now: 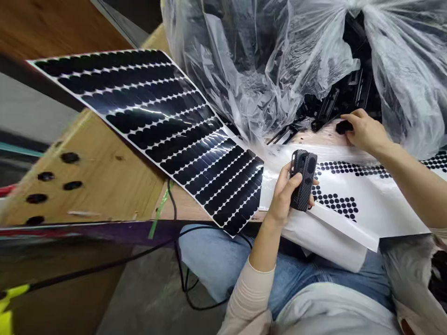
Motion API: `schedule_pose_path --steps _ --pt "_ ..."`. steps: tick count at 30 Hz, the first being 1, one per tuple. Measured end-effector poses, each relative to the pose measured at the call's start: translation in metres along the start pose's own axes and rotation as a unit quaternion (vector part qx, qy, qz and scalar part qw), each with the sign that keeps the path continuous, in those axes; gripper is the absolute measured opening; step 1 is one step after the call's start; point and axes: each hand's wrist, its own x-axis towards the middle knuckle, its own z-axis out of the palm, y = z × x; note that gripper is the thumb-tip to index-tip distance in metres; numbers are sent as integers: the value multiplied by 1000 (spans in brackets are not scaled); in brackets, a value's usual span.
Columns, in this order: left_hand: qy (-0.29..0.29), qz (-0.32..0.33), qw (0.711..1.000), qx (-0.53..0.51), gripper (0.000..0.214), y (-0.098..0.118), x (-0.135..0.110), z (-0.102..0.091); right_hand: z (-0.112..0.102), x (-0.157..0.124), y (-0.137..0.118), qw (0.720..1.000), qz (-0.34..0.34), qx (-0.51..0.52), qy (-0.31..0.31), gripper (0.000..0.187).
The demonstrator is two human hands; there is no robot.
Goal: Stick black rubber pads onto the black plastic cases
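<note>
Grey cloth [338,304] of the wearer's top lies closest to my lens, with jeans [216,267] past it, on the near side of the white sheet [384,204] that I use as my landmark. Well to its left runs a wooden bench [118,181]; just left of it, a dark-dotted sheet [150,100] looks full, so I'd judge that supply barely used. Over the white sheet's left part, the left hand [284,197] grips a black casing [303,184], fingers wrapped round it. Two round dark spots show on the casing — whether they are stuck-on dots I cannot tell. Beneath it, the white sheet carries rows and a ragged cluster of dots [338,204] among bare stretches, so I'd call it partly used. Beyond its far edge, the right hand [366,130] pinches a small black piece [344,127], near piled black parts [359,88] under clear plastic [314,56] — plenty left, I judge.
</note>
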Motion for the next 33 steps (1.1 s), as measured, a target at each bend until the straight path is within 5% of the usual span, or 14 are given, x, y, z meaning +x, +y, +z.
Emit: schedule_pose_path --steps 4,7,12,15,18,20,22,25,29,33 --pt "21 1 1000 -1 72 2 -2 4 -7 -24 -11 976 -9 218 -15 9" --pt "26 0 1000 -6 71 3 -2 5 -10 -53 -17 947 6 309 -90 11" --pt "38 9 999 -8 76 4 -2 7 -10 -82 -28 976 71 207 4 20" --pt "46 12 999 -6 78 5 -2 8 0 -74 -38 990 -74 116 37 31" --pt "52 11 999 -5 75 5 -2 7 11 -58 -48 979 -197 47 -13 27" --pt "56 11 998 -3 72 4 -3 6 12 -53 -54 982 -169 75 -33 18" --pt "62 15 998 -1 69 4 -4 6 5 -58 -62 975 -82 207 -15 13" --pt "74 12 997 -1 65 3 -5 8 -18 -81 -75 871 58 486 -41 27" --pt "101 10 995 -10 64 1 -3 9 -42 -115 -92 705 163 659 -207 29" --pt "118 51 992 0 67 -3 -1 9 -33 -132 -106 647 187 683 -284 31"
